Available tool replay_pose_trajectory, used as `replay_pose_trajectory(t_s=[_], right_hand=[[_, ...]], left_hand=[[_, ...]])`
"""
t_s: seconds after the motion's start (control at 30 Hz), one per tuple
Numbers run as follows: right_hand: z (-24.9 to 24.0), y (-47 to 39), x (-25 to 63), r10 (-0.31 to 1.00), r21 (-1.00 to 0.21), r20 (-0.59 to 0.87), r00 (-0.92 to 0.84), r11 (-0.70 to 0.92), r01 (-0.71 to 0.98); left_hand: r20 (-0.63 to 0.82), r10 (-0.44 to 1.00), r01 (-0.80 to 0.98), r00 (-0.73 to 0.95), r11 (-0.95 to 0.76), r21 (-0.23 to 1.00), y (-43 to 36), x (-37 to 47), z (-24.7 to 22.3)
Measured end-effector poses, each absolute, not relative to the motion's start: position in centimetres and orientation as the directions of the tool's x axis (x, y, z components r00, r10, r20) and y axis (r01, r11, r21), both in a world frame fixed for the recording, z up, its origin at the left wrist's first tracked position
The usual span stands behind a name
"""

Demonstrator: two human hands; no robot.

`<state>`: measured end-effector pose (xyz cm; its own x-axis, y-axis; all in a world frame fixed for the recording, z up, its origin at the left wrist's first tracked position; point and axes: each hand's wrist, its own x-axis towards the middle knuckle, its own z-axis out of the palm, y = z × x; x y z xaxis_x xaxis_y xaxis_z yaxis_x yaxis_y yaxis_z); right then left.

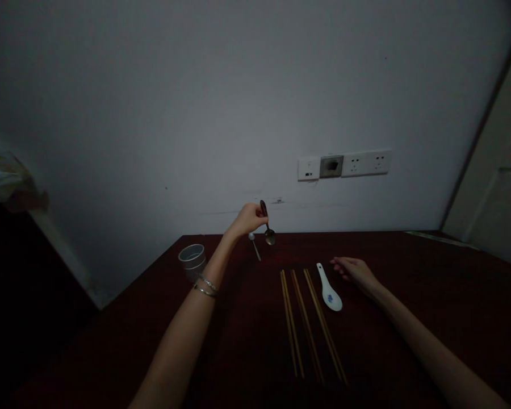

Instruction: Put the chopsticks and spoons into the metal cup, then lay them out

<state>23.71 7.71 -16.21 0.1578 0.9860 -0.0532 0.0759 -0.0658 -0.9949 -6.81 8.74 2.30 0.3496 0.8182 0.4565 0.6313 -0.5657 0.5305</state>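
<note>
My left hand (250, 218) pinches a metal spoon (269, 235) by its dark handle, bowl pointing down, above the far part of the table. Just beneath and beside that hand lies a smaller spoon (255, 247) with a thin handle. My right hand (354, 269) rests on the table with its fingers loosely curled; whether anything is in them does not show. Left of it is a white soup spoon (331, 296) with a blue mark. Several chopsticks lie in pairs: a light pair (290, 321), a darker pair (305, 321) and another light pair (323, 321).
A grey metal cup (192, 257) stands at the table's left, partly behind my left forearm. The dark red table (247, 341) meets a pale wall with a row of sockets (366, 163). A door (498, 170) is at the right, and a plastic bag (2, 173) at the far left.
</note>
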Motion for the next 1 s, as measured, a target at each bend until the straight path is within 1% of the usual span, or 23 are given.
replay_pose_trajectory(t_s=[0.03,0.17,0.37,0.77,1.0], right_hand=[[-16.2,7.7,23.7,0.986,-0.995,-0.050,0.156,-0.063,0.078],[-16.3,7.7,23.7,0.987,-0.994,-0.033,0.154,-0.049,0.096],[-16.5,7.9,23.8,0.989,-0.992,-0.008,0.146,-0.026,0.125],[-15.7,7.4,23.4,0.987,-0.995,-0.044,0.155,-0.058,0.086],[-15.4,7.2,23.2,0.983,-0.997,-0.066,0.169,-0.074,0.039]], left_hand=[[0.458,0.813,0.581,0.359,-0.579,0.573,8.4,-6.7,2.0],[0.435,0.809,0.469,0.394,-0.584,0.662,7.3,-6.3,0.6],[0.397,0.813,0.344,0.425,-0.551,0.760,6.8,-6.0,-1.0],[0.335,0.814,0.239,0.474,-0.485,0.841,7.4,-6.0,-3.2],[0.285,0.830,0.230,0.480,-0.432,0.872,6.7,-5.6,-3.3]])
